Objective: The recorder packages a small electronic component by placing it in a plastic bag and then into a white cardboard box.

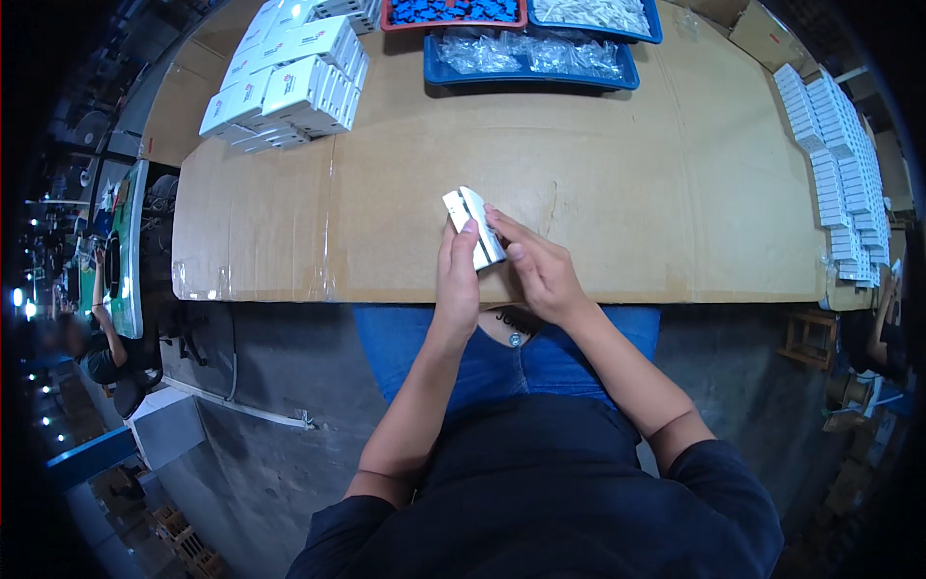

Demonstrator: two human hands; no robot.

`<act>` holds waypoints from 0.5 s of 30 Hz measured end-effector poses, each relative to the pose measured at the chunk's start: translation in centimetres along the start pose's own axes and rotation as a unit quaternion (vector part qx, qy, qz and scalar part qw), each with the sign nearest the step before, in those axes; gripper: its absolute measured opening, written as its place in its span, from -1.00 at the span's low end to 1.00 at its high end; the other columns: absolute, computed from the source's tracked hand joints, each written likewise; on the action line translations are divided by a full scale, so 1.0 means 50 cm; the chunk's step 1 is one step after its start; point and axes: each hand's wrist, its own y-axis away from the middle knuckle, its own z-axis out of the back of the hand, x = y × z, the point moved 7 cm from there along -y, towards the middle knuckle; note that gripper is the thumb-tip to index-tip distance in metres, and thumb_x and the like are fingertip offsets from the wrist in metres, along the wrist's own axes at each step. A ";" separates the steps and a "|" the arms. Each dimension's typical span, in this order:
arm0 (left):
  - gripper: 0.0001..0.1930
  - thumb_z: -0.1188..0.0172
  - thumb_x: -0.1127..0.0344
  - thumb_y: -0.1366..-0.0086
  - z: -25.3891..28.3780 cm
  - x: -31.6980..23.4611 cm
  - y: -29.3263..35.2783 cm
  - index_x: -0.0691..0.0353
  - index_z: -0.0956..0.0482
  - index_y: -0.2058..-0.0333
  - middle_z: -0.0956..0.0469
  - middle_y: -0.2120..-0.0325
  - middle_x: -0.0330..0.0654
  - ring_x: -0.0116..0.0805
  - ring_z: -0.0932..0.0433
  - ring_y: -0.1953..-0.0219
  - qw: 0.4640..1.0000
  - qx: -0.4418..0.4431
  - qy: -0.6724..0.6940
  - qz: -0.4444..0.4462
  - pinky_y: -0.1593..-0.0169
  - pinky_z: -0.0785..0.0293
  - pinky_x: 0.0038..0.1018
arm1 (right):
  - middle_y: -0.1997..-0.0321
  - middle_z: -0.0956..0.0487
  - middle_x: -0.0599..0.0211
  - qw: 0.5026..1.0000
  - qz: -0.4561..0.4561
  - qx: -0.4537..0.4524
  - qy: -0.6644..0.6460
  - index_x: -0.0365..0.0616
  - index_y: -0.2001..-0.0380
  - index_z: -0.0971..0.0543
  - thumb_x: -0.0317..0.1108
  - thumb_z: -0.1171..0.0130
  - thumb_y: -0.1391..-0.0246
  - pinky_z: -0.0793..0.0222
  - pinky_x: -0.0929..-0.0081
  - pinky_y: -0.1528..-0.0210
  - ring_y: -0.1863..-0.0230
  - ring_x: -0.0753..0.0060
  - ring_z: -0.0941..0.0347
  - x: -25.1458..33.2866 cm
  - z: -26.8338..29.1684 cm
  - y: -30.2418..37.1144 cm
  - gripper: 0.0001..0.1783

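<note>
A small white box [467, 205] is held between my hands, tilted, above the near part of the cardboard-covered table [405, 232]. A dark line runs along its length, and its far end looks angled like a flap. I cannot tell whether the box is closed. My left hand [457, 275] grips it from the left side, with the thumb lying on its face. On the other side, my right hand [542, 270] presses its fingers against the box's right edge. What is inside the box is hidden.
White boxes [294, 87] stand stacked at the far left. At the back are a red tray [453, 24] of blue pieces, a blue tray [658, 24] of white pieces and a blue tray [531, 85] of clear plastic bags. More white boxes [837, 159] are piled far right. People sit on both sides.
</note>
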 end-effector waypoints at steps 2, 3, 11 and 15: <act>-0.26 -0.01 0.17 -0.51 -0.001 -0.010 -0.005 0.18 0.03 -0.55 -0.44 -0.22 -0.08 -0.35 -0.50 -0.18 0.999 0.035 0.008 -0.007 -0.28 -0.42 -0.35 | -0.31 -0.55 -0.11 0.991 -0.094 -0.066 -0.065 -0.32 -0.27 -0.50 -0.26 0.04 -0.52 -0.48 0.28 -0.27 -0.35 0.00 -0.49 -0.032 0.024 0.004 -0.56; -0.18 -0.09 0.27 -0.43 -0.009 -0.026 -0.005 0.19 0.08 -0.56 -0.39 -0.27 -0.05 -0.32 -0.48 -0.21 0.994 0.060 -0.062 -0.063 -0.31 -0.39 -0.35 | -0.24 -0.61 0.06 0.971 -0.179 -0.096 -0.124 -0.28 -0.25 -0.52 -0.17 -0.01 -0.52 -0.47 0.36 -0.23 -0.31 0.17 -0.50 -0.063 0.029 0.015 -0.54; 0.08 -0.20 0.51 -0.09 -0.053 -0.047 0.017 0.23 0.17 -0.56 0.00 -0.54 0.06 -0.07 -0.03 -0.57 0.962 0.159 -0.180 -0.126 -0.57 0.05 -0.21 | -0.18 -0.58 0.13 0.877 -0.364 -0.032 -0.312 -0.32 -0.27 -0.47 -0.31 -0.29 -0.34 -0.49 0.45 -0.18 -0.16 0.44 -0.54 -0.028 0.033 0.008 -0.47; 0.04 -0.21 0.25 -0.21 -0.045 -0.034 0.016 0.28 0.19 -0.56 0.08 -0.55 0.09 -0.05 0.04 -0.58 0.940 0.181 -0.245 -0.155 -0.57 0.09 -0.19 | -0.22 -0.55 0.12 0.896 -0.338 -0.029 -0.286 -0.33 -0.29 -0.44 -0.35 -0.33 -0.29 -0.46 0.42 -0.25 -0.24 0.40 -0.50 -0.037 0.035 0.008 -0.42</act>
